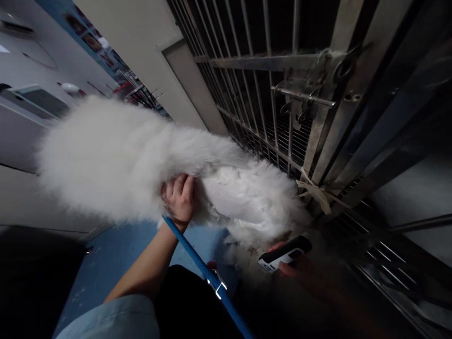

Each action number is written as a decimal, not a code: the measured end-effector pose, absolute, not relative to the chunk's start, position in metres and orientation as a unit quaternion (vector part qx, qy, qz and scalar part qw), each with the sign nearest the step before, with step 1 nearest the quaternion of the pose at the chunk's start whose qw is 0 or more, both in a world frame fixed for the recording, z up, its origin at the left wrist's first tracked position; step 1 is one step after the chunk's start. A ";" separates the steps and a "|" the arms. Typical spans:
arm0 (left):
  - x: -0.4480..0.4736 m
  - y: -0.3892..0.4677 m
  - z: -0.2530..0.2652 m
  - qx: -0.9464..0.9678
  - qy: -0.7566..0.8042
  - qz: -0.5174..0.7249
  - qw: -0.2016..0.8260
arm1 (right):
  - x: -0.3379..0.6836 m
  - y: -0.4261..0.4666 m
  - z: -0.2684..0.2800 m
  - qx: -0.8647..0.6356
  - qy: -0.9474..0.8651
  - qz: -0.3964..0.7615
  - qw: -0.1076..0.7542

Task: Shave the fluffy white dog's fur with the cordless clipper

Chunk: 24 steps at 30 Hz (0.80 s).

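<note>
A white, fluffy dog (106, 155) stretches across the view, its face not showing. Along its flank lies a patch of much shorter, shaved coat (233, 197). My left hand (180, 197) has its fingers curled into the long fur at mid-body. A blue leash (192, 254) with a metal buckle runs from beneath that hand toward the bottom. My right hand (291, 268), dim and partly in shadow, is wrapped round a black-and-white hair clipper (284, 254). The clipper is just below the dog's shaggy lower fur, its blade end pointing left.
A metal barred cage (247, 61) with a sliding bolt latch (303, 96) stands close behind the dog. A pale strip of cloth (318, 195) is tied to its frame. Blue floor (106, 263) shows below, with bits of fur on it. More metal bars lie at lower right.
</note>
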<state>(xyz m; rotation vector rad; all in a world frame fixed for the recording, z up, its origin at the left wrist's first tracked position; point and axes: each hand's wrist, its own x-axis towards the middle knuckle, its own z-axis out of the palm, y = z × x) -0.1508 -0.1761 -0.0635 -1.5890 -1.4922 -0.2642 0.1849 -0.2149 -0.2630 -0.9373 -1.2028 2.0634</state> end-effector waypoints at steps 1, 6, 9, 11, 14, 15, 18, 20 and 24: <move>-0.154 -0.178 -0.063 -0.632 -0.607 -0.114 0.469 | 0.184 -0.215 -0.263 -0.353 -0.451 0.768 0.285; -0.167 -0.183 -0.065 -0.613 -0.637 -0.176 0.433 | 0.179 -0.219 -0.263 -0.344 -0.452 0.768 0.294; -0.174 -0.182 -0.069 -0.618 -0.642 -0.195 0.409 | 0.180 -0.219 -0.259 -0.348 -0.444 0.772 0.295; -0.176 -0.181 -0.070 -0.627 -0.639 -0.189 0.405 | 0.182 -0.213 -0.252 -0.361 -0.444 0.763 0.301; -0.166 -0.179 -0.067 -0.638 -0.632 -0.172 0.404 | 0.185 -0.190 -0.232 -0.361 -0.493 0.734 0.295; -0.159 -0.180 -0.065 -0.640 -0.631 -0.170 0.405 | 0.184 -0.180 -0.222 -0.355 -0.527 0.715 0.292; -0.130 -0.183 -0.064 -0.663 -0.610 -0.187 0.392 | 0.175 -0.145 -0.183 -0.387 -0.596 0.633 0.307; -0.113 -0.185 -0.068 -0.715 -0.567 -0.199 0.358 | 0.164 -0.125 -0.152 -0.359 -0.641 0.578 0.356; -0.105 -0.180 -0.087 -0.777 -0.528 -0.181 0.290 | 0.136 -0.095 -0.093 -0.205 -0.784 0.431 0.396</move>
